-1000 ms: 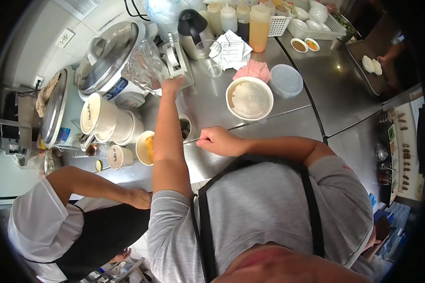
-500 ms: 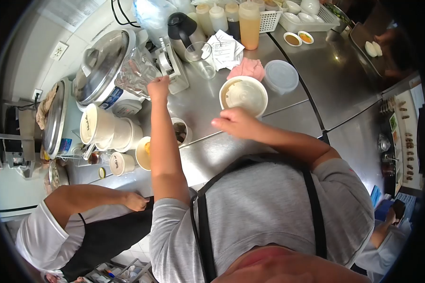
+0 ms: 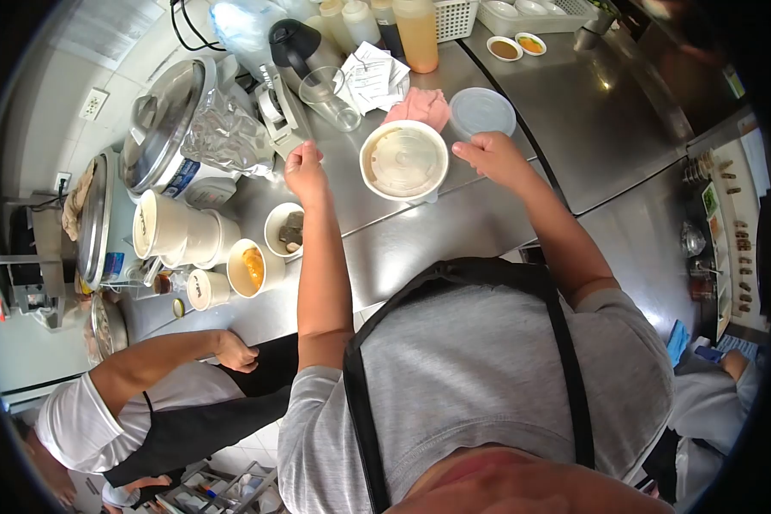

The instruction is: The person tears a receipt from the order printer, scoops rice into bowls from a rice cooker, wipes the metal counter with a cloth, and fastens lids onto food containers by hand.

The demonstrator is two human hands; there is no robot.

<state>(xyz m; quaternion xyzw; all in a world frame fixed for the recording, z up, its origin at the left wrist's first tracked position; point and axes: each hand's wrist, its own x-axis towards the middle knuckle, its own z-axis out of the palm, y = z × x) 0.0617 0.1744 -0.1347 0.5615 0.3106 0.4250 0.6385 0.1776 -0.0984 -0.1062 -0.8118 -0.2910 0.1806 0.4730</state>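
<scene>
A white tub with a clear lid [image 3: 403, 160] stands on the steel counter in front of me. My left hand [image 3: 306, 169] is to the left of it, fingers pinched together close to a tape dispenser [image 3: 283, 120]; whatever they pinch is too small to make out. Just off the tub's right rim is my right hand [image 3: 495, 160], its fingers curled and thumb pointing at the tub. Anything inside those fingers is hidden. A pink cloth [image 3: 420, 108] and a loose translucent lid [image 3: 483, 112] lie behind the tub.
Open tubs with yellow food [image 3: 252, 268] and dark pieces [image 3: 291, 231] stand at left, beside stacked tubs [image 3: 180, 230]. A clear cup [image 3: 328, 98], paper slips [image 3: 374, 77] and sauce bottles [image 3: 416, 34] are behind. A co-worker's hand [image 3: 235, 352] is at lower left.
My left hand has drawn back from the tape dispenser toward me. My right hand has moved from the tub's near side to its right. The camera view has shifted.
</scene>
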